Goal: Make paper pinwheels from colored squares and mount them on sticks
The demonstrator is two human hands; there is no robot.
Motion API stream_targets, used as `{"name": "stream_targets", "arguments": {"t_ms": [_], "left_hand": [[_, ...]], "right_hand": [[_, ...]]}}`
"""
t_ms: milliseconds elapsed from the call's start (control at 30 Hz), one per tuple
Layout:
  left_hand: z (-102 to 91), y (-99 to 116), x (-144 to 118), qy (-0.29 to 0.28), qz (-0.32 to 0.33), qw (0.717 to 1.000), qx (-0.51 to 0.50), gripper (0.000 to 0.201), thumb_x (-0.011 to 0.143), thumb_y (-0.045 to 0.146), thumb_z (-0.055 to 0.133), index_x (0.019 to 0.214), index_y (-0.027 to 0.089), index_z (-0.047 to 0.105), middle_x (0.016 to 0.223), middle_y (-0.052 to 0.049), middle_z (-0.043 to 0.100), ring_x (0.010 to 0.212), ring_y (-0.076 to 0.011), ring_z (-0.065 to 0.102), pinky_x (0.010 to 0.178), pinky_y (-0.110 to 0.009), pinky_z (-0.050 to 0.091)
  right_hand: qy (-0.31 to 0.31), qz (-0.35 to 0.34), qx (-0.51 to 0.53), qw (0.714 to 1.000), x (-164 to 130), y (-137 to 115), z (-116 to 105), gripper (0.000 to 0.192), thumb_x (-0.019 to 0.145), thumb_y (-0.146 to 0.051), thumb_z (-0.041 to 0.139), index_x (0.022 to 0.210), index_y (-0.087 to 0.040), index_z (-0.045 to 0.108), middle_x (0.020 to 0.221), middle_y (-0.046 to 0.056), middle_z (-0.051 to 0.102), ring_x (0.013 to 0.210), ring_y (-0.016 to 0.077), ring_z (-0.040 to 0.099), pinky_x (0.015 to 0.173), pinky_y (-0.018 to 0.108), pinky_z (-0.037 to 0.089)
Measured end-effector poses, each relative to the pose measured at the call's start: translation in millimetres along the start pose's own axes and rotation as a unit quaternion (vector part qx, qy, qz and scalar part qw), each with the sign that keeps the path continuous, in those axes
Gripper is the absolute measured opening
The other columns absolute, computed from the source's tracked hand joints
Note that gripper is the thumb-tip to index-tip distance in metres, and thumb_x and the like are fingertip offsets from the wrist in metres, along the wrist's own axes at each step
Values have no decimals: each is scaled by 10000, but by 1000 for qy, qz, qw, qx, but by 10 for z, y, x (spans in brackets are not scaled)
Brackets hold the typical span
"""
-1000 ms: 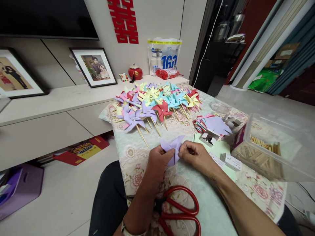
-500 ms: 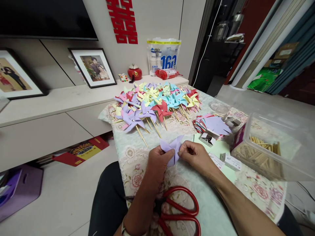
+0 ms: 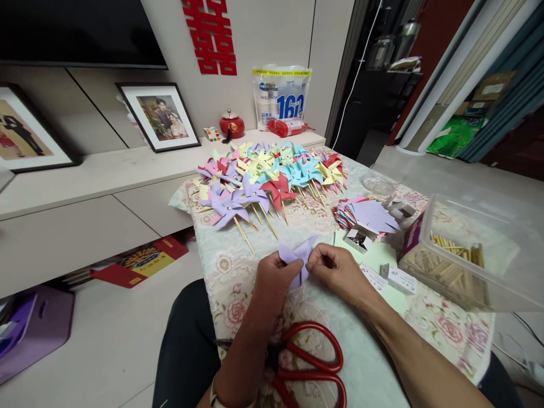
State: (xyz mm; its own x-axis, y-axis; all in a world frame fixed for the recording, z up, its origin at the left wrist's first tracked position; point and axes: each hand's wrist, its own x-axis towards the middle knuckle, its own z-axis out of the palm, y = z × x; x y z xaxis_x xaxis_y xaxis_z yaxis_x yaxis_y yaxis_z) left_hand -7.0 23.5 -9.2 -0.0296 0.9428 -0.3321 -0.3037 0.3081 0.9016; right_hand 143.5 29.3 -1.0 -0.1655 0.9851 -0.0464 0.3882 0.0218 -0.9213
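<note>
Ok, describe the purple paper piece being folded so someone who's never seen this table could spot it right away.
Start at the table with the floral cloth and find the red-handled scissors at its near edge. Just beyond them, the left hand and right hand pinch a lilac paper pinwheel between them. Unlike the finished pinwheels heaped farther back, it has no wooden stick.

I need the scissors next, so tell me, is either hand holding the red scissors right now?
No, the red scissors lie on the table while the left hand and right hand pinch the purple paper pinwheel.
</note>
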Motion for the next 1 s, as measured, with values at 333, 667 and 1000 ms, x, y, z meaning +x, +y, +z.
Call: {"name": "stream_targets", "arguments": {"t_ms": [333,667,1000], "left_hand": [[-2,7,-2,-6,8,1000,10,187,563,268,800,666,127,734,602,-12,687,537,-135,561,537,-239,427],[1,-35,30,-2,-3,1000,5,191,546,261,787,671,128,728,614,-25,706,547,-142,571,541,-244,439],[2,-61,44,-3,-8,1000,-3,205,534,266,798,669,127,729,604,-23,707,528,-140,567,528,-246,437]], "right_hand": [[4,2,-10,1000,-1,-5,-8,93,713,-253,578,646,-189,589,582,-45,511,545,113,426,520,241,324],[-3,9,-11,1000,0,-13,-11,115,724,-279,594,655,-187,591,589,-39,519,550,116,427,520,245,322],[-7,11,-14,1000,-3,-39,-16,112,721,-277,579,656,-185,585,587,-40,515,548,115,422,519,245,319]]}}
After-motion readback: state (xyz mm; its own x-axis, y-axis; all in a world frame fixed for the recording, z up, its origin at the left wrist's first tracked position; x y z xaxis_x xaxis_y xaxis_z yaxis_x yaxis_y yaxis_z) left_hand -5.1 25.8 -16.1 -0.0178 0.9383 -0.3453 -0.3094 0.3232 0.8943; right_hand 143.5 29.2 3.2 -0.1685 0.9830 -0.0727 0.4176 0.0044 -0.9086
